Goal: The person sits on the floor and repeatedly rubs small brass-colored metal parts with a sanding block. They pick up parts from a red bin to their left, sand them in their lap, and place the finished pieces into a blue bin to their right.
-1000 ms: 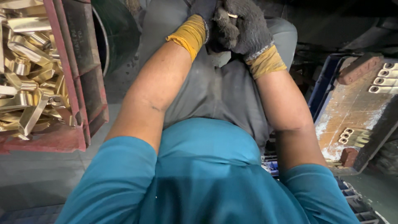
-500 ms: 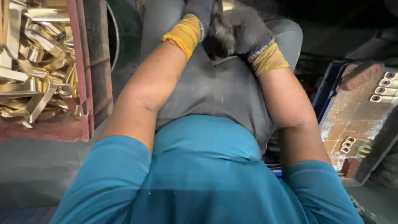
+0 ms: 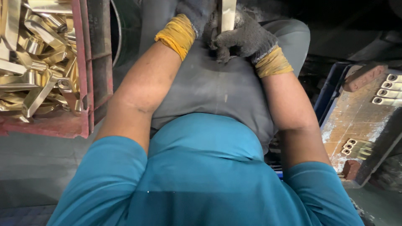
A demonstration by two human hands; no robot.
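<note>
Head view, left to right: a red plastic crate [image 3: 90, 83] heaped with shiny brass-coloured metal pieces [image 3: 37, 67] sits at far left. Both hands in dark knit gloves with yellow cuffs meet over the lap; the left hand [image 3: 197, 14] and right hand [image 3: 245, 39] are together, clamped on a flat pale brass strip [image 3: 228, 14] standing upright between them. A worn brown board [image 3: 356, 117] carrying small metal fittings [image 3: 387, 90] lies at right.
</note>
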